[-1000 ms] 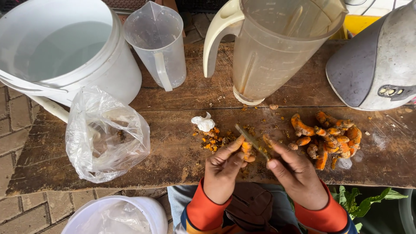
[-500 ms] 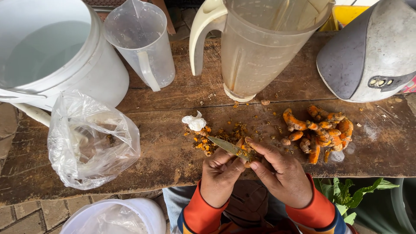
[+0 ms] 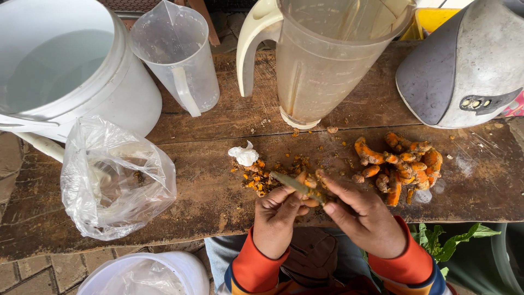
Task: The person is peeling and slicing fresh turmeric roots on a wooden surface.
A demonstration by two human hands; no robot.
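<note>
The knife (image 3: pixel 289 182) lies with its long axis slanting from lower right to upper left, its tip pointing up-left toward the scatter of orange peelings (image 3: pixel 261 178) and the crumpled white scrap (image 3: pixel 243 155) on the wooden bench (image 3: pixel 207 196). The right hand (image 3: pixel 364 217) grips its handle end, fingers curled tight; the left hand (image 3: pixel 278 218) pinches a small turmeric piece (image 3: pixel 311 184) against the blade (thumb on top). Half a second ago the blade pointed the same way, with both hands a little further left in view. A heap of turmeric roots (image 3: pixel 401 164) sits just right of the hands. A clear plastic bag (image 3: pixel 114 180) slumps at left, below a white bucket (image 3: pixel 109 104); behind stand a clear measuring jug (image 3: pixel 177 60), a cloudy blender jar (image 3: pixel 327 60) and a grey appliance (image 3: pixel 464 71).
</note>
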